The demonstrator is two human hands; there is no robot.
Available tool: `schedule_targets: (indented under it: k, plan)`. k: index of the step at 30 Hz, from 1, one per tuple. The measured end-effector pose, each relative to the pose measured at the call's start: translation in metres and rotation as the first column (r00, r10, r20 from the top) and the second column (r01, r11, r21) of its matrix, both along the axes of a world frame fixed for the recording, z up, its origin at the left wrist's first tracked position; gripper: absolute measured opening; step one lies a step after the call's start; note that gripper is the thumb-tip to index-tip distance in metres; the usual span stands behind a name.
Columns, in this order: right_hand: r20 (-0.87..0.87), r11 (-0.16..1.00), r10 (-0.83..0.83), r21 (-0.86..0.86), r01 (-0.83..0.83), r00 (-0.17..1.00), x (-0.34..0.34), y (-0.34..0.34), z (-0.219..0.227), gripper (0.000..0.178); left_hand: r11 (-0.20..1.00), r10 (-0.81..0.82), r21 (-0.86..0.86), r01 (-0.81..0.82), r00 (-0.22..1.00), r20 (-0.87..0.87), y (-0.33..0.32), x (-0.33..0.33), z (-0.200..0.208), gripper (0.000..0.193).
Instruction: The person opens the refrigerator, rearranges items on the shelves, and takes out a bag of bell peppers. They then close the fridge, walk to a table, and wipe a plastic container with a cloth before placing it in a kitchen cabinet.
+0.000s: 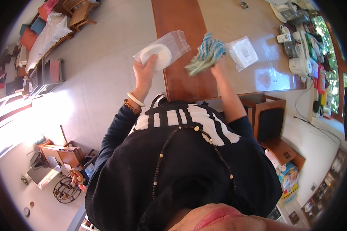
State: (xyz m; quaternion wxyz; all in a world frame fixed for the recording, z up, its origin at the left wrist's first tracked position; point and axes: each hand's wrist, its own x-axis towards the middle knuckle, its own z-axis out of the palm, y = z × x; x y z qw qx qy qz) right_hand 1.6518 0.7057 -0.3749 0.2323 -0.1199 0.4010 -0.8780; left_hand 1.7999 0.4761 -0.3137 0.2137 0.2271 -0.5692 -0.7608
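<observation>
My left hand (pixel 143 75) holds a white round disc (pixel 161 57) that sits inside a clear plastic bag (pixel 178 41). The thumb presses on its front and the fingers are mostly hidden behind it. This bag is held up near the left edge of the wooden table (pixel 187 82). Over the tabletop my right hand (pixel 217 67) grips a crumpled cloth (pixel 207 52) with teal, white and green stripes. Just right of the cloth, a second clear plastic packet (pixel 243 53) with something white inside lies flat on the table.
A small metal object (pixel 244 5) is at the table's far side. Appliances and a white rice cooker (pixel 300 67) line the right side by the window. A wooden chair (pixel 272 119) stands close at right. Pale floor (pixel 112 50) stretches left toward a cushioned bench (pixel 50 34).
</observation>
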Motion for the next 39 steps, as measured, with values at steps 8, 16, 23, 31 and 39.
schedule_targets:
  k: [8, 16, 23, 31, 39]
  plan:
    - [-0.173, 0.839, 0.229, 0.535, -0.104, 0.958, 0.023, 0.030, 0.003, 0.036, 0.846, -0.033, -0.509, 0.160, 0.968, 0.251, -0.032, 0.000, -0.002, 0.028]
    - [-0.029, 0.888, 0.216, 0.423, -0.183, 0.976, 0.036, -0.017, -0.010, 0.031, 0.804, -0.144, -0.524, 0.280, 0.948, 0.285, -0.009, -0.001, -0.008, 0.031]
    - [0.024, 0.842, 0.401, 0.384, -0.379, 0.916, 0.029, -0.026, 0.011, 0.037, 0.752, -0.097, -0.611, 0.245, 0.959, 0.265, 0.000, 0.002, -0.002, 0.028]
    - [0.004, 0.946, 0.089, 0.311, -0.086, 0.996, 0.045, -0.061, -0.021, 0.025, 0.740, -0.077, -0.634, 0.222, 0.966, 0.249, 0.007, 0.003, 0.000, 0.026]
    - [-0.159, 0.913, 0.055, 0.407, 0.015, 0.986, 0.042, -0.064, -0.013, 0.018, 0.780, -0.064, -0.586, 0.217, 0.961, 0.271, -0.001, 0.001, -0.012, 0.028]
